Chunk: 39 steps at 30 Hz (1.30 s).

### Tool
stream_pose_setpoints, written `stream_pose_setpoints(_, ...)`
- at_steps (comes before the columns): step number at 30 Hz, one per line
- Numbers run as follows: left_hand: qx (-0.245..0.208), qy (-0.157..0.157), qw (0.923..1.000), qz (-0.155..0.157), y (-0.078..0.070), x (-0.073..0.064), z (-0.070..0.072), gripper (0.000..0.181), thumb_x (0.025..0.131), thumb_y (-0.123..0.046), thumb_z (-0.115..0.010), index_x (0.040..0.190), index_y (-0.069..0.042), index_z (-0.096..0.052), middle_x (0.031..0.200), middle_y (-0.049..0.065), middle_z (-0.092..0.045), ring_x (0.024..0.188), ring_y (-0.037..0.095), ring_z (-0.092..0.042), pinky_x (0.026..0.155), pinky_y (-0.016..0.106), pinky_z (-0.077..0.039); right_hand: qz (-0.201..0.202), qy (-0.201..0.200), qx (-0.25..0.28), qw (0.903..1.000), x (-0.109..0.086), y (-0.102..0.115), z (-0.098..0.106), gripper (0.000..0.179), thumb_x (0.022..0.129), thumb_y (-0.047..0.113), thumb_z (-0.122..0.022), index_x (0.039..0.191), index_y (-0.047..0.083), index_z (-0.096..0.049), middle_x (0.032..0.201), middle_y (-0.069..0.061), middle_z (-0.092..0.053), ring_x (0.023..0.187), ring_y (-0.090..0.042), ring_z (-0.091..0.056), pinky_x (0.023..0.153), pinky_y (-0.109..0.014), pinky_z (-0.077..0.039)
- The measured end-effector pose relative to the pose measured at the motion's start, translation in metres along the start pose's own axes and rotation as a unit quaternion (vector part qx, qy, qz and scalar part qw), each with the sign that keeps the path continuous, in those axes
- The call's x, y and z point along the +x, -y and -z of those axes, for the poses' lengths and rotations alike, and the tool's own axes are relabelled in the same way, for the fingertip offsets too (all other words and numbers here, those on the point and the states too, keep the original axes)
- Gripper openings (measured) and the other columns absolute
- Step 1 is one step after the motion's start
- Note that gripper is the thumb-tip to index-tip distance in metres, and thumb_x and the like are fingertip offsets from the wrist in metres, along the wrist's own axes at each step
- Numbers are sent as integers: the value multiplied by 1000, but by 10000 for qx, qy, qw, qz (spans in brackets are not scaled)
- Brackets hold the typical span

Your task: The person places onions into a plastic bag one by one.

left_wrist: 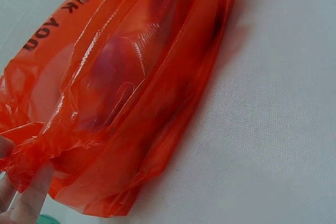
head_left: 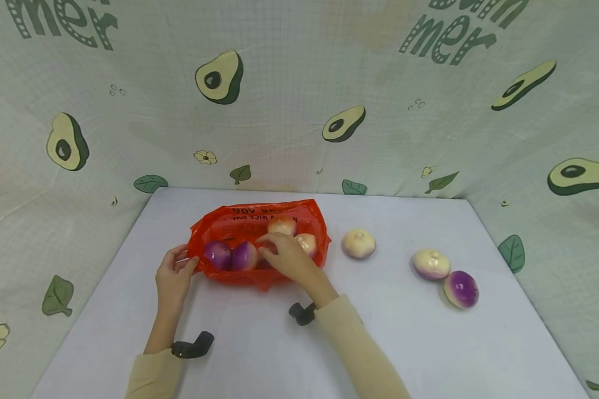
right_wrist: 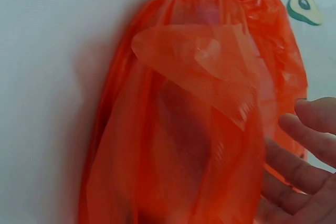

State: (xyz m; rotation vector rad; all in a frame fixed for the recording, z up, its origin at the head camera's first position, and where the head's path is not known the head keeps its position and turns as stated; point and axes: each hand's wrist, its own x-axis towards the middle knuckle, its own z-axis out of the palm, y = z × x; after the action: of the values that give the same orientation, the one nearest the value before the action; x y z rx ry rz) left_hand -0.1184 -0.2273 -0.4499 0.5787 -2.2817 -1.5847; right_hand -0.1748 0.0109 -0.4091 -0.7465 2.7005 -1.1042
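Backdrop [head_left: 284, 50]: avocado-print cloth behind the white table [head_left: 259, 343]
Red bag [head_left: 237, 276]: near the far edge, left of centre, four purple-and-cream bulbs [head_left: 218, 255] inside
Left hand [head_left: 173, 272]: pinching the bag's left rim
Right hand [head_left: 287, 255]: fingers apart at the bag's mouth
Loose bulbs [head_left: 359, 244]: one beside the bag, two together nearer the right edge

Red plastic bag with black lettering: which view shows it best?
The head view: the red plastic bag shows nearly whole, with round purple-and-cream vegetables inside. The left wrist view shows a cropped close-up, with the left hand gripping it; the right wrist view also crops it.
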Motion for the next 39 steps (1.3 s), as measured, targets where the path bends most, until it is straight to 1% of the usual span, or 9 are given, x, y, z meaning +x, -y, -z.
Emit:
stream_pose_setpoints(5,23,-17,10000,-17,-1,0,0,37,91,-20,-58,126,-9,-52,116,12,-58,78,-10,-53,65,3,-46,42,-191,368,9991,-11,-2,13,29,93,22,-55,120,13,-60,117,0,-62,105,-14,-60,91,-30,-50)
stream_pose_setpoints(9,61,-14,10000,-13,-2,0,0,38,91,-21,-57,127,-10,-52,116,12,-58,79,-9,-53,65,3,-46,120,-450,505,9976,-19,-2,22,28,93,21,-56,119,13,-61,116,0,-64,95,-14,-60,86,-31,-52)
stream_pose_setpoints(12,44,-19,10000,-2,-2,-1,0,38,91,-20,-58,127,-10,-52,115,12,-58,79,-8,-53,64,3,-46,166,-628,586,9962,-26,-3,29,29,92,21,-57,119,12,-62,116,-1,-64,101,-16,-60,89,-34,-51)
stream_pose_setpoints(15,52,-19,10000,-11,-2,-1,0,38,91,-20,-58,127,-9,-52,116,12,-58,78,-9,-53,64,2,-45,69,-757,690,9947,-34,-5,36,28,92,23,-56,118,12,-62,116,0,-63,112,-16,-56,97,-37,-47)
stream_pose_setpoints(19,21,-18,10000,7,-2,-1,-1,38,91,-20,-58,127,-9,-52,116,12,-58,78,-9,-53,64,2,-45,-41,-1132,648,9914,-43,-9,46,26,92,23,-56,114,12,-64,112,0,-64,108,-17,-58,97,-39,-47)
stream_pose_setpoints(24,31,-30,10000,16,-1,0,-1,38,91,-21,-58,127,-10,-52,116,11,-58,79,-9,-53,65,3,-46,-37,-1639,734,9837,-52,-17,58,23,90,19,-60,112,11,-64,107,-4,-66,101,-18,-60,92,-40,-49)
stream_pose_setpoints(32,82,-17,10000,21,-2,0,0,39,92,-22,-57,128,-10,-51,117,12,-57,80,-8,-53,65,2,-45,-2,-2041,841,9753,-63,-36,70,24,89,16,-62,112,9,-63,109,-5,-65,102,-20,-61,92,-43,-50)
stream_pose_setpoints(35,75,6,10000,14,-3,-1,0,39,91,-22,-58,128,-10,-51,117,12,-57,80,-9,-53,65,2,-45,-198,-2116,890,9731,-67,-42,73,24,89,19,-62,111,10,-64,110,-4,-64,105,-21,-59,92,-42,-50)
stream_pose_setpoints(39,-29,-50,10000,-47,-3,-1,-1,39,91,-21,-59,127,-7,-52,115,15,-57,80,-4,-54,63,2,-45,-433,-2278,879,9688,-71,-50,77,25,88,23,-63,110,12,-65,111,-5,-64,106,-23,-59,91,-43,-51)
